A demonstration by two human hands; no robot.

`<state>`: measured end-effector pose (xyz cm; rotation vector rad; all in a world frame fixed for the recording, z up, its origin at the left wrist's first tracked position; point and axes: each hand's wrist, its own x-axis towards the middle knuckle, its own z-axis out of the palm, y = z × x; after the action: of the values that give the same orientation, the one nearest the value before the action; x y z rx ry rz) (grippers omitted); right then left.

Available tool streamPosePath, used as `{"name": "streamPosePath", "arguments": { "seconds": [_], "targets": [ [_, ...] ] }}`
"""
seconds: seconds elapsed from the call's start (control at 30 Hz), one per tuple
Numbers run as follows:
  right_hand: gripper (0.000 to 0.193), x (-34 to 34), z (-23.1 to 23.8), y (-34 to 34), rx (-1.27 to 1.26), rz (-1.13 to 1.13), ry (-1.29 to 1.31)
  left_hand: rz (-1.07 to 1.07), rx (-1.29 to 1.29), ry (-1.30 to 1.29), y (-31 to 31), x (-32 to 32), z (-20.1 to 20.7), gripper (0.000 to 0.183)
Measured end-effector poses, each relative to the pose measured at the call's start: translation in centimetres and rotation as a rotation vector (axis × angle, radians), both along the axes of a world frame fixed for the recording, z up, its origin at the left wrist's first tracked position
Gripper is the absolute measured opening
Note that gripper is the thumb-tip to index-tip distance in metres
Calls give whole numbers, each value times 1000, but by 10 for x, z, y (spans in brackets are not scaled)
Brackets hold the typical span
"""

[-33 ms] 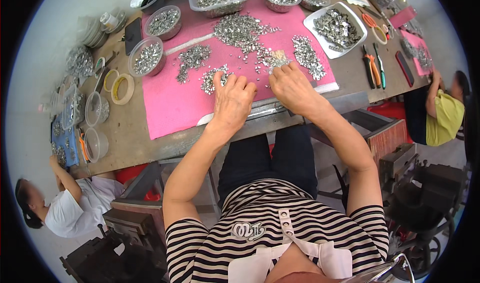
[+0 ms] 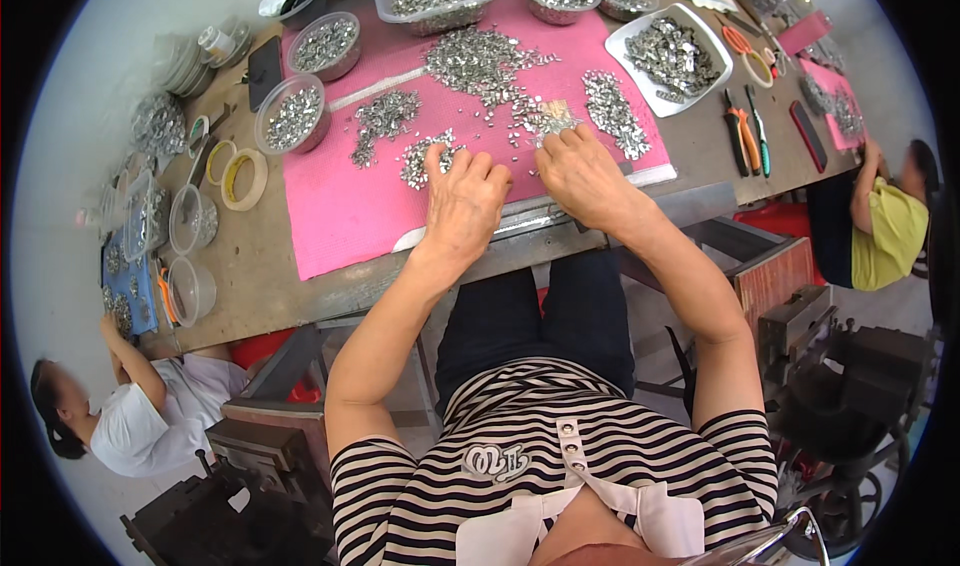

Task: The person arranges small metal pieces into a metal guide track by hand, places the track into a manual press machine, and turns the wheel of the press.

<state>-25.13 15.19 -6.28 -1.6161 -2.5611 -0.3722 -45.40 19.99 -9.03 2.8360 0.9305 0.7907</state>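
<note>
My left hand point(image 2: 466, 198) is over the near part of a pink mat point(image 2: 340, 206), fingers curled down and its index fingertip beside a small pile of shiny metal pieces point(image 2: 416, 164). To its right, my right hand point(image 2: 585, 178) is closed, fingertips pressed together; whatever either hand grips is hidden beneath the fingers. Just beyond the right hand lies a small beige patch point(image 2: 555, 114) with metal pieces around it. A larger heap of metal pieces point(image 2: 470, 61) spreads farther back, with another pile point(image 2: 386, 114) at left and one point(image 2: 614, 114) at right.
Plastic tubs of metal pieces point(image 2: 293, 116) line the mat's left and back. A white tray point(image 2: 617, 48) stands back right, near orange-handled pliers point(image 2: 743, 136) and a red case point(image 2: 808, 136). Tape rolls point(image 2: 245, 198) lie left. Co-workers sit at left point(image 2: 165, 406) and right point(image 2: 885, 226).
</note>
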Motion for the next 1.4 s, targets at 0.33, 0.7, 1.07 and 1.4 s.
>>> {"name": "streamPosePath", "arguments": {
  "seconds": [0.33,0.7,1.07,1.4],
  "targets": [
    [9,10,-3,-2,-15,12,212,-10,-20,-28,-1,1,0,7],
    [11,14,-7,-5,-179,-43,294,-106,-579,-368,-31,6,7,7],
    [7,10,-12,-42,-100,-123,951,-77,-588,-473,-34,2,3,10],
    [7,-27,-43,-69,43,-204,1175,-30,-538,-484,-36,-1,7,10]
  ]
}}
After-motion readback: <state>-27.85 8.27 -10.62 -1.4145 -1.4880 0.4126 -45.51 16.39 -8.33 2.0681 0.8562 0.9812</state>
